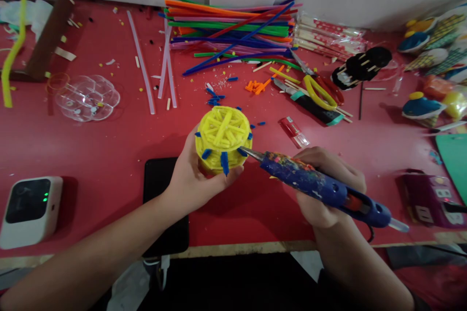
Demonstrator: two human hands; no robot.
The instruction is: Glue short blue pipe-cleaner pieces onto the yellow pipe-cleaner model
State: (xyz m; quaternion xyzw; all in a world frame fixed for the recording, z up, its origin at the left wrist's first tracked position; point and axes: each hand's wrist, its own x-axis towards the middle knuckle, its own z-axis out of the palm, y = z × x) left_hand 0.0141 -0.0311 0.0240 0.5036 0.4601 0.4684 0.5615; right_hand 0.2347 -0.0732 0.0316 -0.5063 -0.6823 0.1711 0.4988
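Observation:
A round yellow pipe-cleaner craft (223, 129), spoked on top, has short blue pipe-cleaner pieces (224, 161) sticking out around its side. My left hand (197, 177) is wrapped round it from the left and below, holding it above the table. My right hand (324, 189) grips a blue hot glue gun (302, 180) smeared with dried glue. Its metal nozzle points left and meets the craft at a blue piece on the right side. A clear glue stick (398, 225) pokes out of the gun's rear end. Loose blue cut pieces (215, 99) lie behind the craft.
On the red table (120, 141), colourful pipe cleaners (233, 29) are heaped at the back. Pliers (310, 104) and yellow-handled scissors (319, 92) lie right of centre. A black phone (164, 180) sits under my left forearm. A white device (32, 211) and a purple power strip (432, 199) flank the sides.

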